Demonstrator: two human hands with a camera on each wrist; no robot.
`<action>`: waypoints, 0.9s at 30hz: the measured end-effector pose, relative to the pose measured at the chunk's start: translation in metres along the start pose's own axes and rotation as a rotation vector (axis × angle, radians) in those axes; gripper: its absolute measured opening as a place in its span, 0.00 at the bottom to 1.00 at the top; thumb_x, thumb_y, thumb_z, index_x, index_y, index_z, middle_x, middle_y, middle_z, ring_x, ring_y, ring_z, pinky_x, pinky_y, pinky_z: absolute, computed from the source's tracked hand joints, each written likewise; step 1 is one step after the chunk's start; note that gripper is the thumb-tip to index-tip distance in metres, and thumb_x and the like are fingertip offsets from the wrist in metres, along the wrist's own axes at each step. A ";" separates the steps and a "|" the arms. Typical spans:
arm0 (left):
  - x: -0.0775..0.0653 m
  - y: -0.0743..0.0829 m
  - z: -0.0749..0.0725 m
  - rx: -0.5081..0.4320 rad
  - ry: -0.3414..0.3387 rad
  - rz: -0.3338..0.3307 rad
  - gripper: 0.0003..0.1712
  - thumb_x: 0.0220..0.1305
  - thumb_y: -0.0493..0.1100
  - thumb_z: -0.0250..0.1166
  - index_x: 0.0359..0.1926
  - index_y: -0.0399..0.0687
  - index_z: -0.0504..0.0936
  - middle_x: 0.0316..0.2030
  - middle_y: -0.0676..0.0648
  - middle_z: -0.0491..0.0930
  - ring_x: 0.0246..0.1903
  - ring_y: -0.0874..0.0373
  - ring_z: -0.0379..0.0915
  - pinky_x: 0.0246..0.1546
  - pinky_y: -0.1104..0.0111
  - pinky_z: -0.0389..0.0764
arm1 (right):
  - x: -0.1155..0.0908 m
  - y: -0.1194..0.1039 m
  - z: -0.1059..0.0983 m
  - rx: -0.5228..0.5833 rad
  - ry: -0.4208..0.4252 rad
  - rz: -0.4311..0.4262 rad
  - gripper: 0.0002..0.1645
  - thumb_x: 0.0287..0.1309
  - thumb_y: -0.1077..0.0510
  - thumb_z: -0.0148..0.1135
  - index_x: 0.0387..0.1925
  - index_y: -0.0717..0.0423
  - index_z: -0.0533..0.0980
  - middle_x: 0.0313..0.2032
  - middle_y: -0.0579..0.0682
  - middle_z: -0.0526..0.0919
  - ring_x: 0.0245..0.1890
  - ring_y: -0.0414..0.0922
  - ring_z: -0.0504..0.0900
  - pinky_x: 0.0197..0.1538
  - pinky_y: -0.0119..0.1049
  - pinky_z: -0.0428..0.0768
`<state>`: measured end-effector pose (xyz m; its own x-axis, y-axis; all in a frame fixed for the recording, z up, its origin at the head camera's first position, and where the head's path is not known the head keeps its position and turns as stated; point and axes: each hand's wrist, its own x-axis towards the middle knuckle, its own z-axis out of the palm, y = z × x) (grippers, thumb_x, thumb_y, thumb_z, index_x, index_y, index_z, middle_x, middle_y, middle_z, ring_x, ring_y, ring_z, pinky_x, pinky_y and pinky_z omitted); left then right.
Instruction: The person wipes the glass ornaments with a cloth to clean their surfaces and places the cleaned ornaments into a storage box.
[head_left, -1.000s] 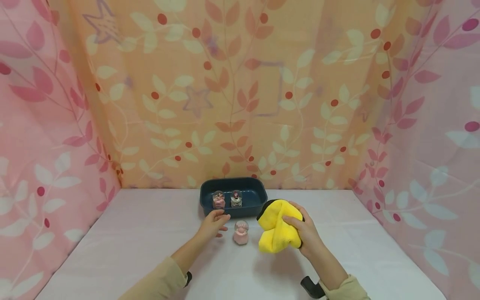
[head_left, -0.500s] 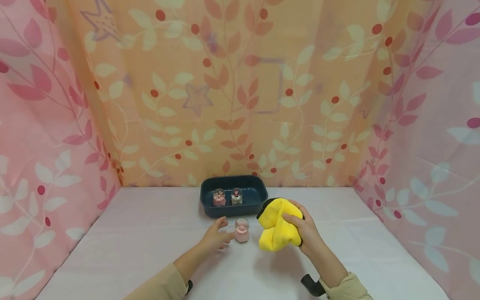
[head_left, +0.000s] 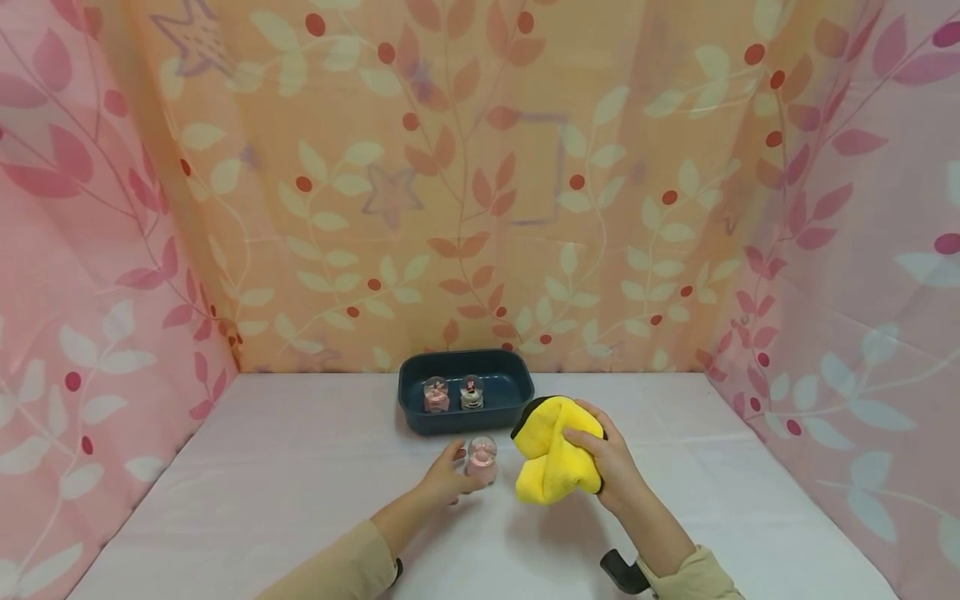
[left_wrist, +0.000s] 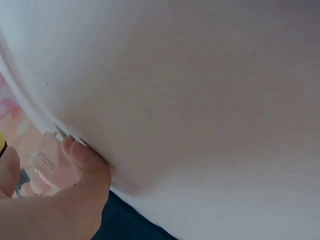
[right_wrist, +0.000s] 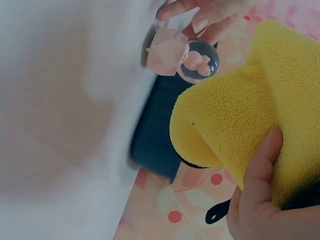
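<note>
A pink snow globe (head_left: 482,461) stands upright on the white-covered table, a clear dome with a small pink figure over a faceted base. My left hand (head_left: 442,482) is right at its left side, thumb toward the near side and fingers spread. In the left wrist view the globe's pink base (left_wrist: 47,159) shows between thumb and fingers; in the right wrist view the fingertips are close beside the dome (right_wrist: 200,61). My right hand (head_left: 617,467) holds a folded yellow cloth (head_left: 558,454) with black edging, thumb pressed on its front. Its other fingers are mostly hidden behind the cloth.
Behind the globe sits a dark blue tray (head_left: 465,423). Inside it stand a pink snow globe (head_left: 437,395) and a white-based snow globe (head_left: 472,393). Floral curtains (head_left: 465,208) enclose the back and sides. A black curved piece (head_left: 624,573) is by the right wrist.
My left hand has moved right and toward me, from in front of the tray to the pink snow globe's side. The right hand and yellow cloth have stayed nearly still.
</note>
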<state>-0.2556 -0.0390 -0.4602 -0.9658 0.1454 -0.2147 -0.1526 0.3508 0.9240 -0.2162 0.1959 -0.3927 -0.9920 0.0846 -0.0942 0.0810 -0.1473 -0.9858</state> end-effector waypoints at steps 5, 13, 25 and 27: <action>0.010 0.003 0.001 -0.022 -0.026 -0.083 0.47 0.56 0.37 0.72 0.72 0.42 0.56 0.64 0.33 0.64 0.42 0.48 0.79 0.35 0.59 0.75 | 0.000 0.001 -0.001 -0.002 0.004 0.008 0.36 0.61 0.61 0.60 0.69 0.51 0.58 0.54 0.55 0.65 0.44 0.46 0.74 0.45 0.37 0.78; 0.013 0.017 -0.003 0.147 -0.065 -0.178 0.49 0.52 0.44 0.76 0.71 0.46 0.60 0.58 0.37 0.68 0.35 0.54 0.75 0.30 0.66 0.72 | 0.000 0.005 0.000 0.018 0.001 0.012 0.37 0.61 0.62 0.60 0.69 0.51 0.58 0.54 0.56 0.65 0.44 0.46 0.74 0.45 0.37 0.78; 0.023 0.009 0.014 0.099 0.067 -0.195 0.37 0.48 0.40 0.78 0.60 0.44 0.74 0.49 0.38 0.63 0.29 0.52 0.70 0.27 0.69 0.69 | 0.001 0.008 -0.002 0.018 0.007 0.015 0.37 0.62 0.61 0.60 0.69 0.51 0.58 0.55 0.56 0.65 0.44 0.46 0.74 0.46 0.38 0.78; 0.022 0.008 0.014 0.079 0.080 -0.185 0.37 0.47 0.39 0.78 0.60 0.43 0.75 0.48 0.38 0.64 0.29 0.52 0.69 0.26 0.69 0.69 | 0.001 0.009 -0.003 0.016 0.011 0.015 0.37 0.62 0.61 0.59 0.69 0.52 0.58 0.55 0.56 0.65 0.44 0.46 0.74 0.46 0.38 0.78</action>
<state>-0.2753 -0.0196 -0.4623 -0.9367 -0.0008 -0.3501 -0.3154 0.4362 0.8428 -0.2160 0.1971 -0.4018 -0.9895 0.0930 -0.1109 0.0946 -0.1640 -0.9819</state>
